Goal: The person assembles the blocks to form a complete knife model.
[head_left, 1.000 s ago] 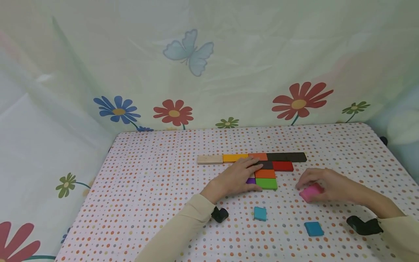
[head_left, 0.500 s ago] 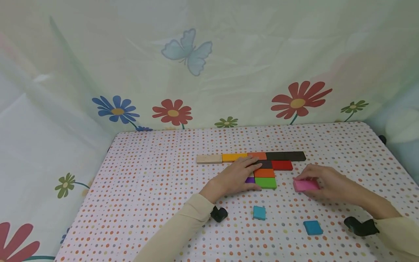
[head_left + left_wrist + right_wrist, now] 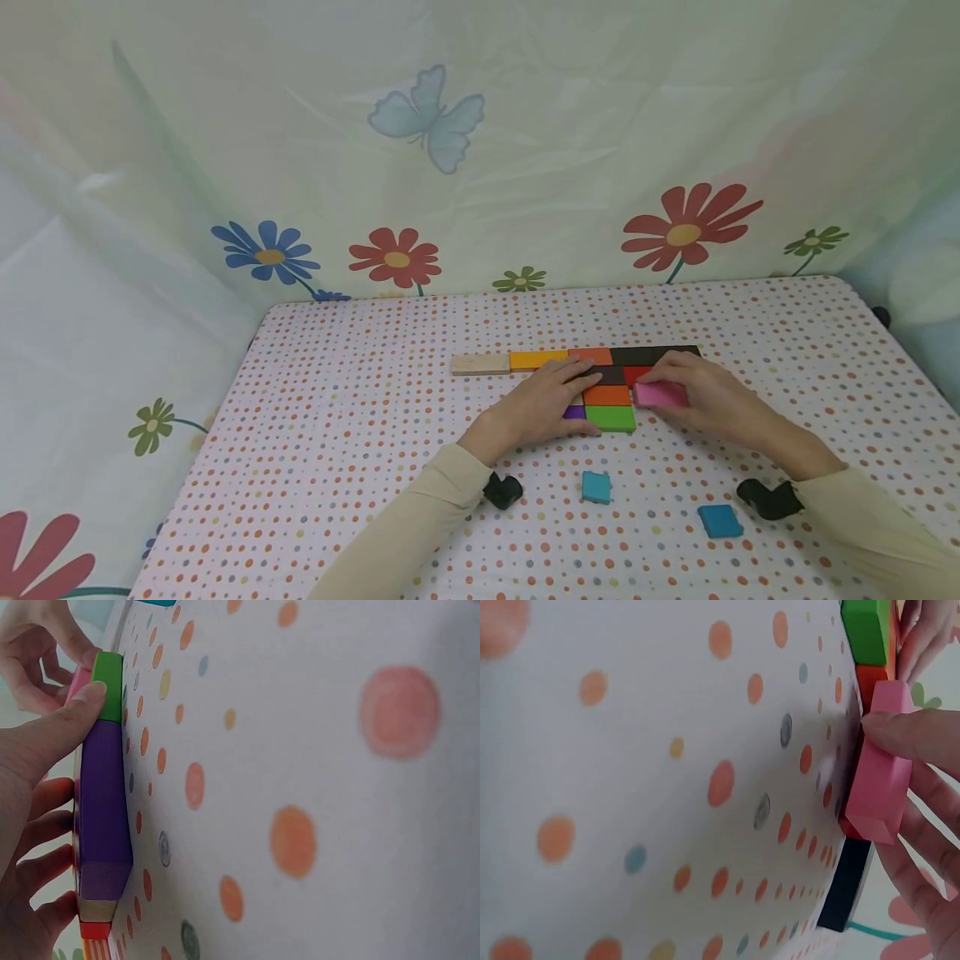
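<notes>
In the head view my right hand pinches a pink wooden block close beside the orange block, just in front of the red block. The right wrist view shows thumb and fingers along the pink block's length, its body overlapping the red one. My left hand rests spread over the flat layout of coloured blocks. Its thumb touches the green block, while the other fingers lie over the purple block. Part of the layout is hidden beneath this hand.
Along the back of the layout run a plain wood block, a yellow block, an orange-red block and a black block. A light blue block and a darker blue block lie nearer on the dotted tablecloth.
My right hand has carried the pink block leftward and away from me, turning it lengthwise, up to the layout. The left hand has stayed where it was.
</notes>
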The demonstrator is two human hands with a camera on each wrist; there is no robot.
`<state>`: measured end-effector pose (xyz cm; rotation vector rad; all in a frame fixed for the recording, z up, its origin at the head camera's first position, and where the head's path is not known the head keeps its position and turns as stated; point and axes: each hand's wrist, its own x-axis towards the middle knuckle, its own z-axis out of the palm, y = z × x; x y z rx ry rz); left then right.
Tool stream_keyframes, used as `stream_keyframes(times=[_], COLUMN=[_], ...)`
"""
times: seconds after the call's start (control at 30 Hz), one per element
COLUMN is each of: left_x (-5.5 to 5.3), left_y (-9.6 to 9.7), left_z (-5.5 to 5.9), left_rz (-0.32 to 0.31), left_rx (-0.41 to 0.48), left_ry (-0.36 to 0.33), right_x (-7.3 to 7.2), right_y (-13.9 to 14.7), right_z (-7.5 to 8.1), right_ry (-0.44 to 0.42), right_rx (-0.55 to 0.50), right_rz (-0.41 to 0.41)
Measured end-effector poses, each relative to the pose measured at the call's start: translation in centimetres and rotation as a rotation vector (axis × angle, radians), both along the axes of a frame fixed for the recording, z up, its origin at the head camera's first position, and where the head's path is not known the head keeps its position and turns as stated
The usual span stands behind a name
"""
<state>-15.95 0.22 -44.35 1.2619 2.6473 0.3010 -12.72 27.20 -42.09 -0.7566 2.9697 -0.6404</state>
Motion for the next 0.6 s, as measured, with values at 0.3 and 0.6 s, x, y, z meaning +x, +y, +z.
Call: stream_keyframes(times=[0.3, 0.6], left_x=[0.0, 0.0], left_y=[0.1, 0.0], left_z=[0.1, 0.1], left_rz=[-0.004, -0.001], left_rx=[0.01, 0.01], left_ry=[-0.003, -0.017], right_x=[-0.1, 0.1], right_y=[-0.9, -1.2], right_z=[-0.2, -0.5], right_ry=[-0.022, 0.006], right_rx=[0.022, 0.063], right_rz=[-0.024, -0.03])
